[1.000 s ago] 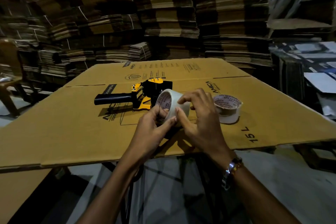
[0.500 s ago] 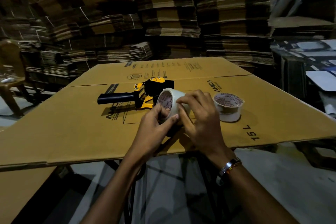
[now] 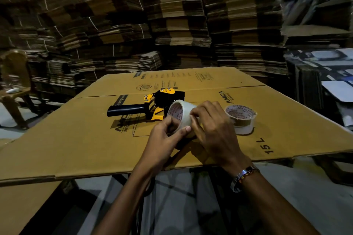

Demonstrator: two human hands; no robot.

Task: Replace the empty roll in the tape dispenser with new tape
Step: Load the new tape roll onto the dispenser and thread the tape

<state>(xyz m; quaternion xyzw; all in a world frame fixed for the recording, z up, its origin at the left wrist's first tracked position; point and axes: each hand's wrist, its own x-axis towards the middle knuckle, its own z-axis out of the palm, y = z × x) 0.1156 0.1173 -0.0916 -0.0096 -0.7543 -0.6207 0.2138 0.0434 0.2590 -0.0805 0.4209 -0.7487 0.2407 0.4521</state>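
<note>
Both hands hold a roll of clear tape [image 3: 181,112] on its side just above the flattened cardboard sheet [image 3: 76,135]. My left hand [image 3: 164,139] grips the roll from below, thumb along its outer face. Fingertips of my right hand [image 3: 212,129] press on the roll's outer surface. Behind the roll lies the yellow and black tape dispenser [image 3: 152,107], its black handle pointing left. A second roll [image 3: 241,118] with a printed core stands flat to the right of my hands; how much tape it carries is unclear.
Tall stacks of flattened cardboard boxes [image 3: 172,25] fill the background. A wooden chair [image 3: 13,86] stands at the far left. More printed sheets [image 3: 334,82] are piled at the right. The cardboard sheet's near edge overhangs the floor by my forearms.
My hands and the roll stay in about the same place. My right fingertips have shifted slightly along the roll's outer surface.
</note>
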